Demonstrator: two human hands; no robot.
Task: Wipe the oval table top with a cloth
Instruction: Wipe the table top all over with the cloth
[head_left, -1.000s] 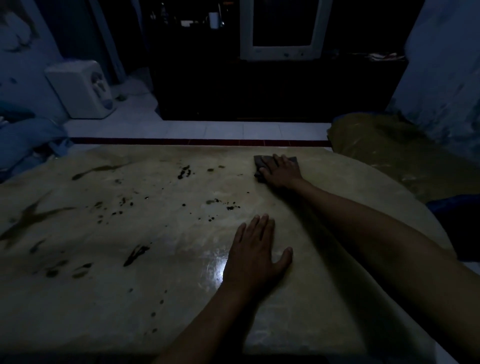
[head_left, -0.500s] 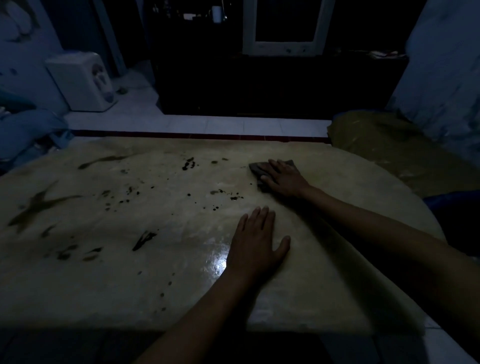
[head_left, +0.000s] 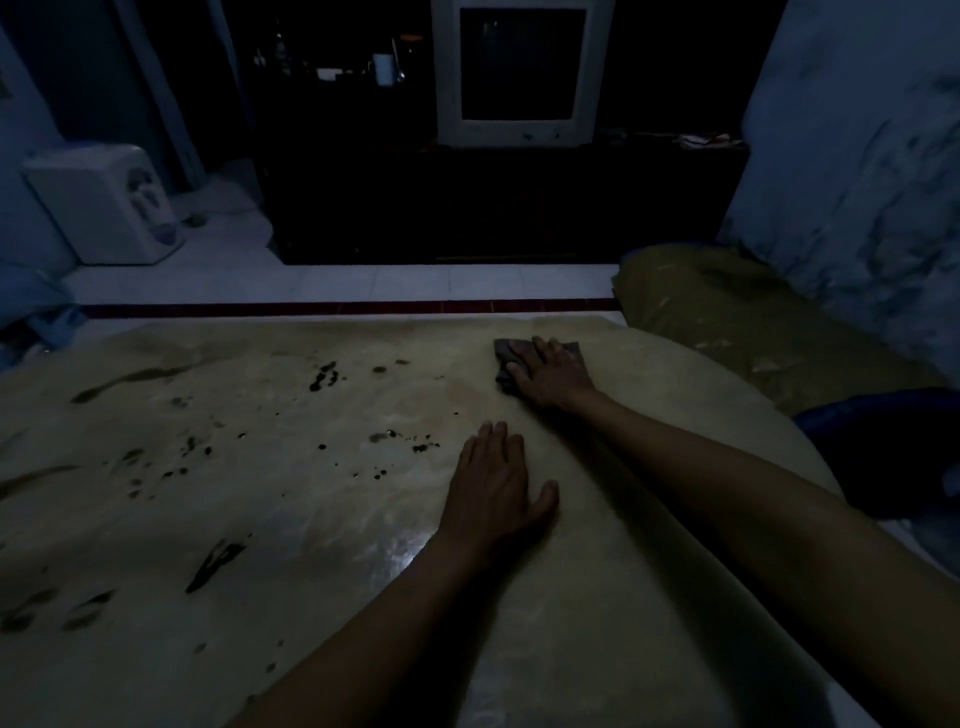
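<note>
Right hand (head_left: 550, 375) has pushed the dark grey cloth (head_left: 506, 358) back toward the far edge of the beige oval tabletop (head_left: 649, 597) — flat grip pressing it. Left hand (head_left: 493, 499) flat, bracing. Mid-wipe; next stroke should go left of cloth, onto dark spots (head_left: 324, 375).

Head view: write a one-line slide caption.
Right hand presses a dark cloth flat on the stained oval table top; left hand rests open beside it.

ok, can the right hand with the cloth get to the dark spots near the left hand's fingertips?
Probably yes. The right hand presses the cloth flat on the table top; bare surface lies between it and the dark spots, and the left hand sits beside them.
</note>
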